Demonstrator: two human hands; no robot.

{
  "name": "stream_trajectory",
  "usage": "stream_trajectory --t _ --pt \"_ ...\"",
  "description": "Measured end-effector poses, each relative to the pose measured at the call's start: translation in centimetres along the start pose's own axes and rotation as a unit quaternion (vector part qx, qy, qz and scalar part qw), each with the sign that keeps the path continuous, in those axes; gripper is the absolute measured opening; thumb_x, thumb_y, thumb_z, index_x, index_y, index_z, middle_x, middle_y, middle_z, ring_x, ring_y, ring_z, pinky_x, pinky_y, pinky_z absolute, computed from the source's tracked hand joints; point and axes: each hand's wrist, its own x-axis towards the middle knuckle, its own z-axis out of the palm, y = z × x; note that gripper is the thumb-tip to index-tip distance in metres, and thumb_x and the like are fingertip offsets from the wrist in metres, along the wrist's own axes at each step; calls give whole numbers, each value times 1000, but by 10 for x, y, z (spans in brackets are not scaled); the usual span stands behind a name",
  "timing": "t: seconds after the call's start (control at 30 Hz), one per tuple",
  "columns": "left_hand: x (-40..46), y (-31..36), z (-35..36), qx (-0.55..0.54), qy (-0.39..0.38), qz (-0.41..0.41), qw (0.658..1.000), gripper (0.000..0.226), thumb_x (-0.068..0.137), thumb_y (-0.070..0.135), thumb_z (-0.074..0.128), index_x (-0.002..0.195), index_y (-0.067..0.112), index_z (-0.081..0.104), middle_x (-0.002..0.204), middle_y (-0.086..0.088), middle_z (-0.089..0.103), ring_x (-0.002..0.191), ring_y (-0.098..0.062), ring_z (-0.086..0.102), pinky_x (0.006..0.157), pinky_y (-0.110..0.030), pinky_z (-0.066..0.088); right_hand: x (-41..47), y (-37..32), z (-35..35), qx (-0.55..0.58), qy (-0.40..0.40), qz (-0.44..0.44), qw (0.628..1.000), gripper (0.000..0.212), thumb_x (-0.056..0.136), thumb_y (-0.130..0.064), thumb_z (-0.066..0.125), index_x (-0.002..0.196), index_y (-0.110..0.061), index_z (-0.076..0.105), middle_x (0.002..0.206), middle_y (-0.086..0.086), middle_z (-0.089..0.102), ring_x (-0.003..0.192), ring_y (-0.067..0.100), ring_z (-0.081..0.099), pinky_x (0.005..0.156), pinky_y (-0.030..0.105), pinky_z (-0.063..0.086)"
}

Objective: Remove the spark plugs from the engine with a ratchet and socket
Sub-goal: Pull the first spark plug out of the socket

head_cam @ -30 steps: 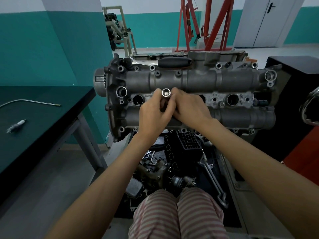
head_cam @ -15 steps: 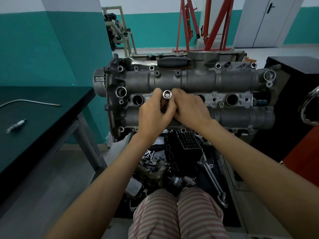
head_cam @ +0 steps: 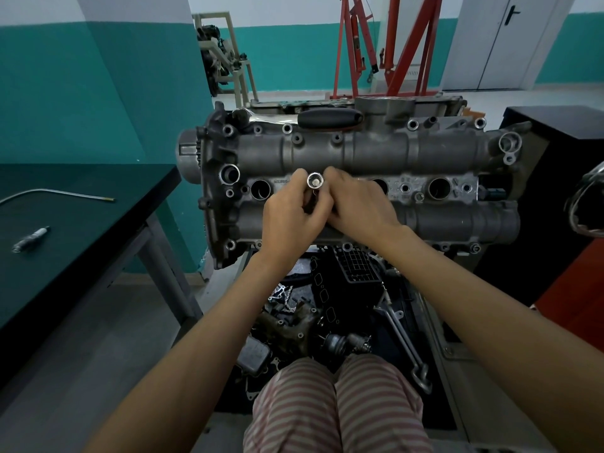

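While both hands meet at the second plug well, left hand (head_cam: 287,220) and right hand (head_cam: 359,207) fingers pinch the socket (head_cam: 315,183) | one spark plug (head_cam: 31,239) lies near the desk's left edge | ratchet (head_cam: 327,118) rests atop engine (head_cam: 359,158) | three wells look open, remaining plugs unclear

Surface (head_cam: 98,197): dark green top at left, on grey legs.
Bent metal rod (head_cam: 55,192): lying on the surface, far side.
Red hoist frame (head_cam: 392,44): behind, near the back wall.
Double door (head_cam: 510,37): pale grey, shut, black handle.
Loose parts (head_cam: 294,318): heaped on the floor below.
Long wrench (head_cam: 403,344): lying among them, right side.
Striped trousers (head_cam: 336,407): pink and white, bottom centre.
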Motion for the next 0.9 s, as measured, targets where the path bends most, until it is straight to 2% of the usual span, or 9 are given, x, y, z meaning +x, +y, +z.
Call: stream_trajectory --t 0.1,0.23,0.3,0.43,0.53,0.63,0.7,0.83,0.9 --pt "0 0 1 -4 1 -2 1000 30 88 19 54 64 13 37 48 5 35 46 -15 32 47 -28 28 -1 -1 -3 15 3 5 1000 25 89 -34 49 89 -11 40 86 10 60 70 33 58 53 29 26" --pt "3 1 1 1 -1 21 1000 51 87 19 62 58 33 23 45 15 23 48 -11 27 48 -20 20 0 1 -4 -17 5 7 1000 34 89 -39 48 99 -8 60 86 14 67 81 33 62 60 32 36" --pt "3 -1 1 7 -7 25 1000 46 87 21 63 57 25 27 47 13 23 49 -12 26 48 -22 21 0 1 -3 -36 -1 3 999 33 91 -35 45 101 -8 60 89 13 67 83 33 62 62 35 38" --pt "-1 -1 1 6 -1 8 1000 29 88 20 54 67 4 44 51 -1 38 48 -17 35 48 -24 29 -1 0 0 -21 0 -1 1000 28 92 -31 44 99 -4 47 91 12 62 78 34 60 55 32 30" --pt "-1 0 1 2 5 4 1000 28 88 17 54 65 11 40 50 6 33 48 -16 32 48 -28 29 0 0 -1 -7 5 8 1000 28 90 -34 45 96 -7 44 90 12 62 77 36 60 54 32 30" --pt "2 0 2 8 3 14 1000 41 88 15 61 59 16 31 46 12 21 49 -13 24 47 -28 24 1 1 -1 -25 -4 17 1000 37 89 -39 42 97 -6 56 85 15 65 78 35 61 59 34 36" --pt "2 0 2 9 3 22 1000 43 87 15 63 59 17 30 45 13 19 50 -12 24 48 -26 23 1 2 -1 -31 -7 19 999 35 91 -37 42 96 -7 59 86 17 65 80 36 61 61 35 38" --pt "0 0 2 12 -7 3 1000 32 88 23 56 65 9 39 49 8 32 47 -17 32 46 -26 28 1 2 1 -26 -12 5 1000 29 93 -31 41 100 -5 50 90 14 64 80 34 60 60 36 35" --pt "-1 0 3 -7 -5 -9 1000 27 88 22 53 71 3 45 51 -2 41 47 -18 38 46 -30 34 1 1 1 -2 -10 0 1000 25 93 -31 41 95 -7 43 90 13 61 76 35 59 54 33 30"
